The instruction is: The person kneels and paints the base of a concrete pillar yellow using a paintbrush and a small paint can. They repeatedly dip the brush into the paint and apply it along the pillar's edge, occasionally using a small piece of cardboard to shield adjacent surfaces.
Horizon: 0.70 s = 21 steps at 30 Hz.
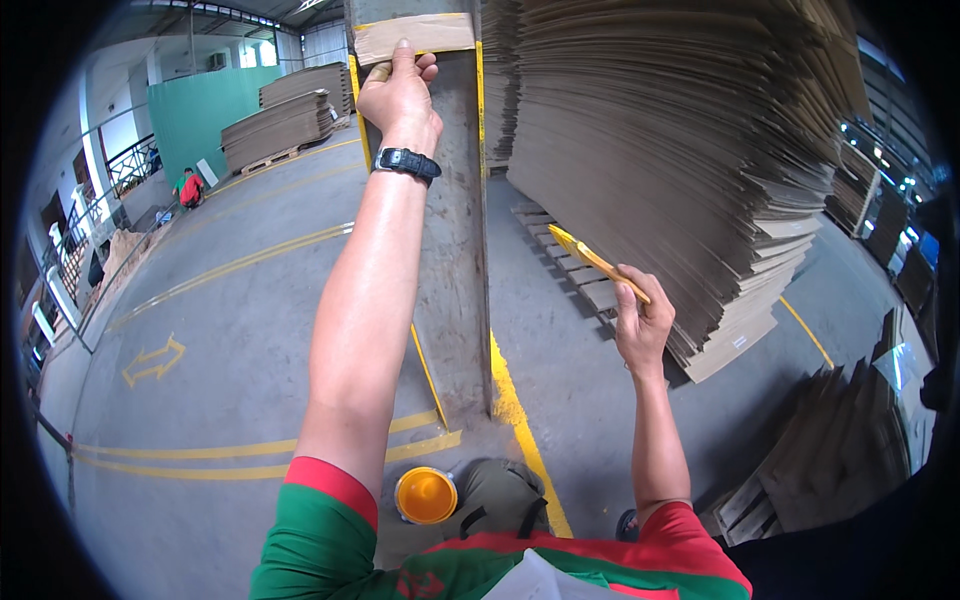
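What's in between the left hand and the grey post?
A brown card strip, with yellow on its edges. The head view shows the left hand holding it against the post.

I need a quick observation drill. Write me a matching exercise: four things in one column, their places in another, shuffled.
Things:
1. brush
2. cardboard strip
3. bucket
4. watch

Places:
A. on the left wrist
B. beside the trousers
C. in the right hand
D. at the left hand, across the pillar

Right pairs: 1-C, 2-D, 3-B, 4-A
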### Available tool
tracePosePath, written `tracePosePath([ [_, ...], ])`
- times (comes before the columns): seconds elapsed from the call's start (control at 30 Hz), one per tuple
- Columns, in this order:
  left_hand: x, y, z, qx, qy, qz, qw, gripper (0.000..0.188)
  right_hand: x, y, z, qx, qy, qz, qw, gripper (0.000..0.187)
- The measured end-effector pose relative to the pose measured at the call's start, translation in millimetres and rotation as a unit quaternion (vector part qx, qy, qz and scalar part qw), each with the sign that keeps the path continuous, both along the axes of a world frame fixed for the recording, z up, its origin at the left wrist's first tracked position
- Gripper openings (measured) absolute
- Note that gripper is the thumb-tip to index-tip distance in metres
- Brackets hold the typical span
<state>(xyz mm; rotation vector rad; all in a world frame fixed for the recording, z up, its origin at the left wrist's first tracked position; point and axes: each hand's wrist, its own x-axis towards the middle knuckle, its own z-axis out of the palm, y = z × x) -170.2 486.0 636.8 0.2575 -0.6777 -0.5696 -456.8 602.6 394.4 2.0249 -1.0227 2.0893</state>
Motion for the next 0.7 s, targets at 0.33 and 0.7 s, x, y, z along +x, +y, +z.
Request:
tracePosePath([
  [0.33,4,-11,0,0.023,0.021,-0.022,0.999,0.017,0,-2,-2,-0.005,-0.004,0.009,1.0,0.019],
  [0.7,2,-13,10,0.006,0.029,0.002,1.0,0.019,-3,-1,-7,0.009,-0.009,0.007,1.0,0.019],
])
